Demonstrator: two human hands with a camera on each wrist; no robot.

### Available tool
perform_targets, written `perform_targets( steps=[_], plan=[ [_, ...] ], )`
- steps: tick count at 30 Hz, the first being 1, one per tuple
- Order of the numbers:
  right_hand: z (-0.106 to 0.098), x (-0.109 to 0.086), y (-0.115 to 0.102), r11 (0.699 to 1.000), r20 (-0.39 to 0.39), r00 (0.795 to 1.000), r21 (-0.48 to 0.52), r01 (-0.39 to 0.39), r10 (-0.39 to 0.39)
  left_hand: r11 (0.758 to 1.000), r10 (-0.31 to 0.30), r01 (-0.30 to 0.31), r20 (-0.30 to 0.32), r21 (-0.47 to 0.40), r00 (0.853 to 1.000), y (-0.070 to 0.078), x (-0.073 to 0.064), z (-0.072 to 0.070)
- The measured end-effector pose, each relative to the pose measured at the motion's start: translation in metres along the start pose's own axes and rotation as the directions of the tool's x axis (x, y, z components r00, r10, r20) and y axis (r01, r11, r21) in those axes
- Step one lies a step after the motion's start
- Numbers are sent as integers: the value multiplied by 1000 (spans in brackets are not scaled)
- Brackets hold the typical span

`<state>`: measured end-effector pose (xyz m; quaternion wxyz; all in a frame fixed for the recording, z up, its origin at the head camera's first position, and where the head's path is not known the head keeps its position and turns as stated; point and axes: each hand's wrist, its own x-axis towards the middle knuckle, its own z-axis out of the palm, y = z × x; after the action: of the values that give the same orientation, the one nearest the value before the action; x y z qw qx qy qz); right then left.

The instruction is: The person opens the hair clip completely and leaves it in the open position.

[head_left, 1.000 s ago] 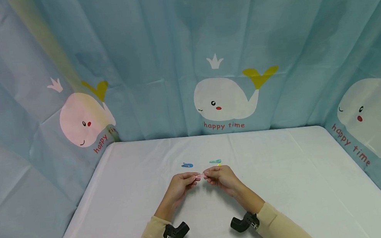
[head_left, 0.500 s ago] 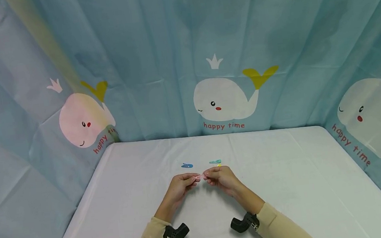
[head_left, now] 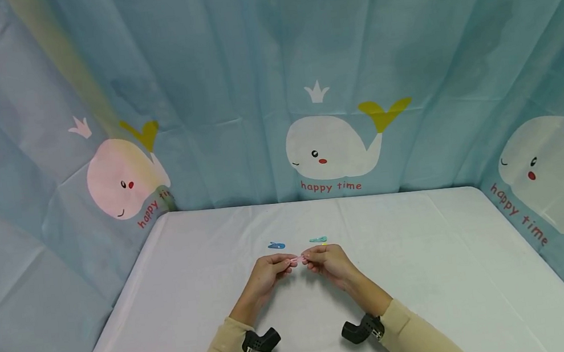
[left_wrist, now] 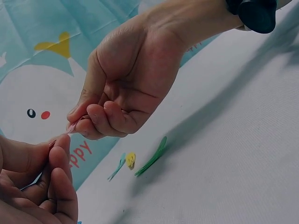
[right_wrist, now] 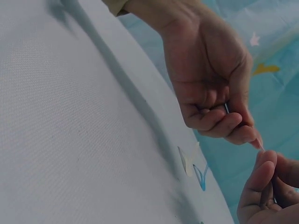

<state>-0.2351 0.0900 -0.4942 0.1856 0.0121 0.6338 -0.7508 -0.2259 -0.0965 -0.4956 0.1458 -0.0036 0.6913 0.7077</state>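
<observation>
A small pink hair clip [head_left: 299, 259] is stretched between both hands above the table, largely covered by fingertips. My left hand [head_left: 264, 276] pinches its left end between thumb and fingers. At the other end, my right hand [head_left: 333, 263] pinches it the same way. Beyond the hands lie a blue hair clip [head_left: 276, 245], which looks spread apart, and a teal hair clip [head_left: 318, 240]. A yellow hair clip [left_wrist: 131, 161] is almost hidden by the right hand in the head view. The left wrist view also has a green hair clip [left_wrist: 151, 157] on the cloth.
A white cloth covers the table [head_left: 427, 281]. Blue curtain [head_left: 231, 89] with printed whales hangs along the back and both sides. Each forearm wears a black wrist device [head_left: 261, 341] over or beside a beige sleeve [head_left: 223, 351].
</observation>
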Motion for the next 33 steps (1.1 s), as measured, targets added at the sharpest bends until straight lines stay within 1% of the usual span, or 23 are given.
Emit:
perform_targets(
  steps=[6, 12, 20, 33],
  plan=[
    [0, 0, 0, 1000, 9, 1000, 0, -3, 3, 1000, -3, 3, -5, -2, 1000, -1, -1, 0],
    [1, 0, 1, 1000, -3, 1000, 6, 4, -4, 1000, 3, -3, -5, -3, 1000, -2, -1, 0],
    [1, 1, 1, 1000, -6, 1000, 15, 17, -17, 1000, -11, 11, -21, 0, 1000, 0, -1, 0],
    [2, 2, 3, 999, 2, 999, 24, 32, -32, 1000, -12, 12, -23, 8, 1000, 0, -2, 0]
  ],
)
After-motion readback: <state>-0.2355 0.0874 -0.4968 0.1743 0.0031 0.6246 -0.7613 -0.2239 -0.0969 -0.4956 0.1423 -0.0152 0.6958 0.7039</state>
